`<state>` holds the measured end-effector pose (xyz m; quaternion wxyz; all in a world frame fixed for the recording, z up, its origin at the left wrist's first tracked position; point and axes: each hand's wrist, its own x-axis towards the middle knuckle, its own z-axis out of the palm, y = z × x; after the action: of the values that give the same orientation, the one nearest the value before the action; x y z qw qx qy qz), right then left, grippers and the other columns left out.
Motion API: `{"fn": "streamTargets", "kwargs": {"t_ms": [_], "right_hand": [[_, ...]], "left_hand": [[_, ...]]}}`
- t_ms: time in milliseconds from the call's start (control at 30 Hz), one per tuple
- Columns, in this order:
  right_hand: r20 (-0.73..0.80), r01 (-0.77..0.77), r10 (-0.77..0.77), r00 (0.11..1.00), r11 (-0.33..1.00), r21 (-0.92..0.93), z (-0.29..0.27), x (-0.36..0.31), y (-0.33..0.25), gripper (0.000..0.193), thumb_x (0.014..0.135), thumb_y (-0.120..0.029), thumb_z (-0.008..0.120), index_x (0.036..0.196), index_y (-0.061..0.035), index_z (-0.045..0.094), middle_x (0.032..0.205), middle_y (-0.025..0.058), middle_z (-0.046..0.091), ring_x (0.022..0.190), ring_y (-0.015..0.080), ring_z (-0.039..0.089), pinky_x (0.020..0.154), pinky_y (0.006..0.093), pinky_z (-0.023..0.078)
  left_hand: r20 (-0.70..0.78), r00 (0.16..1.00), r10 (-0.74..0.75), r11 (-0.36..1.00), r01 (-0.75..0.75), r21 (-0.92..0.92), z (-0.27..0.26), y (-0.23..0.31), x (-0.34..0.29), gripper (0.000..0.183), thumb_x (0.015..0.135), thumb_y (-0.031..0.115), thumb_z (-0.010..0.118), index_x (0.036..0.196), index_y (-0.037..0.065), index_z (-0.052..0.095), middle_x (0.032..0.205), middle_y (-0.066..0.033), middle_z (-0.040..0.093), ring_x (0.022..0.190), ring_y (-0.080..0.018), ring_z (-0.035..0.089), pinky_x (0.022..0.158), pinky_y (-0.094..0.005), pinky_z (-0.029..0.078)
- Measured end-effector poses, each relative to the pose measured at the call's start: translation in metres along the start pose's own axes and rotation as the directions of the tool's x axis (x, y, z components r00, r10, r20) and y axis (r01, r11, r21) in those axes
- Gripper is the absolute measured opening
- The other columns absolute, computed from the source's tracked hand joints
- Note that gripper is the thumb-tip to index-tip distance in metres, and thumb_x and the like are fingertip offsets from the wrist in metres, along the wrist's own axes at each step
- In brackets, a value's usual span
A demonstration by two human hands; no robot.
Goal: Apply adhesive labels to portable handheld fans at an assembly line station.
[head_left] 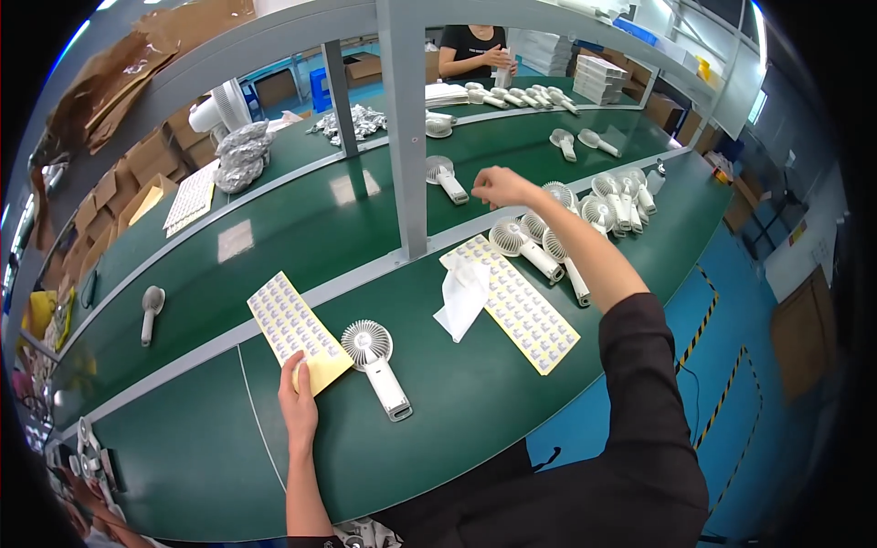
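My left hand grips the near end of a yellow-edged sheet of small printed stickers. Right beside that sheet a white handheld fan lies on the green bench, its handle toward me. My right hand is stretched out over the belt, fingers bent and drawn together; whatever they may hold is hidden. Just left of those fingers, another white handheld fan lies on the belt. Below my right forearm are a second sticker sheet and a crumpled white paper lying on it.
A grey metal post rises between my hands from the rail. Several white fans crowd the bench at right, near a small clear bottle. One fan lies far left on the belt. Across the line stands a co-worker.
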<state>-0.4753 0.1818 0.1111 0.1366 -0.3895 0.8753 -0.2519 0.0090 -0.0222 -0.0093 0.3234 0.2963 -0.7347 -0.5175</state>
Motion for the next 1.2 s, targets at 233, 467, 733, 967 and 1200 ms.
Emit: {"fn": "streamTargets", "kwargs": {"t_ms": [233,467,733,967,1200], "right_hand": [[0.015,-0.145,0.149,0.989,0.981,-0.126,-0.015,0.058,0.007,0.048,0.093,-0.028,0.066,0.126,0.0045,0.051,0.097,0.0181,0.071,0.070,0.0228,0.072,0.065,0.0357,0.058],[-0.036,-0.162,0.158,0.987,0.977,-0.139,-0.006,0.107,0.006,0.056,0.093,-0.028,0.065,0.134,0.0047,0.044,0.106,0.0242,0.068,0.072,0.0266,0.072,0.066,0.0388,0.059],[-0.040,-0.085,0.083,0.996,0.996,-0.035,0.006,0.159,0.004,0.058,0.091,-0.029,0.065,0.132,0.0080,0.047,0.111,0.0265,0.067,0.073,0.0284,0.073,0.068,0.0403,0.058],[-0.072,-0.055,0.054,0.996,0.998,-0.012,0.011,0.195,0.018,0.058,0.092,-0.030,0.066,0.132,0.0087,0.049,0.102,0.0232,0.070,0.071,0.0260,0.073,0.077,0.0396,0.058],[-0.054,-0.151,0.157,0.986,0.982,0.110,0.008,0.208,0.020,0.062,0.094,-0.031,0.066,0.138,0.0071,0.044,0.098,0.0188,0.070,0.070,0.0231,0.072,0.065,0.0345,0.060]], "left_hand": [[-0.012,0.999,-0.031,0.997,0.032,0.065,-0.007,0.002,0.000,0.032,0.105,0.018,0.052,0.129,-0.001,0.060,0.124,-0.0130,0.065,0.115,-0.0192,0.058,0.100,-0.0307,0.043],[-0.057,0.998,-0.006,0.994,0.012,0.108,-0.003,0.001,0.003,0.028,0.101,0.011,0.056,0.124,-0.003,0.063,0.118,-0.0153,0.069,0.112,-0.0213,0.062,0.099,-0.0335,0.046],[-0.078,0.996,-0.047,0.984,0.060,0.171,-0.009,0.007,0.007,0.026,0.099,0.006,0.056,0.121,-0.003,0.065,0.115,-0.0149,0.070,0.107,-0.0218,0.063,0.097,-0.0334,0.047],[-0.092,0.990,-0.108,0.965,0.127,0.231,-0.003,0.012,0.009,0.025,0.098,0.004,0.055,0.120,-0.003,0.065,0.113,-0.0149,0.069,0.104,-0.0199,0.062,0.094,-0.0325,0.048],[-0.144,0.981,-0.126,0.958,0.159,0.240,0.003,0.020,0.009,0.025,0.099,0.007,0.056,0.120,-0.003,0.065,0.109,-0.0138,0.070,0.099,-0.0192,0.064,0.090,-0.0325,0.049]]}}
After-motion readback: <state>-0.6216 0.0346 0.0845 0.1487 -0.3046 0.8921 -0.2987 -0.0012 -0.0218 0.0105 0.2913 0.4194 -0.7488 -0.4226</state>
